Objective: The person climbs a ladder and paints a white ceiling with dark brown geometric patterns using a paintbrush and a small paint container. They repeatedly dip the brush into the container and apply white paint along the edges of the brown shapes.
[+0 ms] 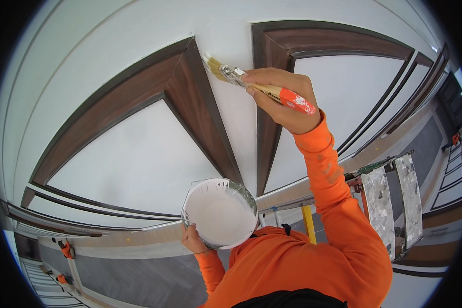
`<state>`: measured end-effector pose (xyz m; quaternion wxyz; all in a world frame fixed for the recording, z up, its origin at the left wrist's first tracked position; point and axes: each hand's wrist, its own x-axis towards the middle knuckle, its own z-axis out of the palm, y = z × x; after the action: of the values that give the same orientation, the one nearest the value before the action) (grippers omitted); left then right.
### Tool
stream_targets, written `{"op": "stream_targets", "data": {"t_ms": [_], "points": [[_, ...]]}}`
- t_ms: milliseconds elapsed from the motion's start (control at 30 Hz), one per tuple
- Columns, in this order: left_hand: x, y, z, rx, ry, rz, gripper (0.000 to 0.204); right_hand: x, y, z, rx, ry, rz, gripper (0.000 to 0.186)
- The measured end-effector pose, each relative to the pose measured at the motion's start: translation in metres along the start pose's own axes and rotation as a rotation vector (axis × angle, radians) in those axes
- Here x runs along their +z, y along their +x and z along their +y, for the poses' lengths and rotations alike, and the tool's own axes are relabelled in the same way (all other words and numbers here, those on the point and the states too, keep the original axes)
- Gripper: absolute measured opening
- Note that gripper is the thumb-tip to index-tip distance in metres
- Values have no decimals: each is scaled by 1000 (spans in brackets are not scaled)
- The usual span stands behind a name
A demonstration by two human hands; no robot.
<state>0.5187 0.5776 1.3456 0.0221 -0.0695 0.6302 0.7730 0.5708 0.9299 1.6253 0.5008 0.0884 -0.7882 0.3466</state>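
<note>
My right hand [280, 97], in an orange sleeve, is raised and grips a paintbrush [256, 84] with a wooden handle and red end. Its bristles touch the white strip of ceiling [226, 31] between two dark brown wooden frames [190, 97]. My left hand [192, 240] holds up a round bucket of white paint [219, 213] from below, close to my chest. The bucket is tilted toward me and its paint-smeared inside shows.
White ceiling panels [133, 159] sit inside the dark frames. A paint-splattered stepladder [392, 200] stands at the right, with a yellow bar [308, 223] beside it. Orange clamps [65, 250] and trim strips lie at lower left.
</note>
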Motion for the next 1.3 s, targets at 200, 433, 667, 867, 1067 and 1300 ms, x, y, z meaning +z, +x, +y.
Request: {"op": "stream_targets", "data": {"t_ms": [200, 433, 667, 867, 1067, 1300], "points": [[4, -4, 7, -57, -30, 24, 16, 1, -3, 1, 11, -34, -10, 23], [1, -5, 9, -36, 0, 27, 30, 4, -14, 5, 32, -35, -4, 23], [-5, -1, -1, -26, 2, 36, 36, 3, -27, 9, 91, -20, -24, 23], [-1, -3, 5, -18, 24, 13, 35, 7, -36, 11, 141, 24, -24, 23], [3, -2, 5, -24, 35, 1, 32, 10, -46, 17, 173, 19, -34, 23], [12, -7, 12, -58, 0, 35, 24, 12, -64, 19, 224, 11, -55, 25]]}}
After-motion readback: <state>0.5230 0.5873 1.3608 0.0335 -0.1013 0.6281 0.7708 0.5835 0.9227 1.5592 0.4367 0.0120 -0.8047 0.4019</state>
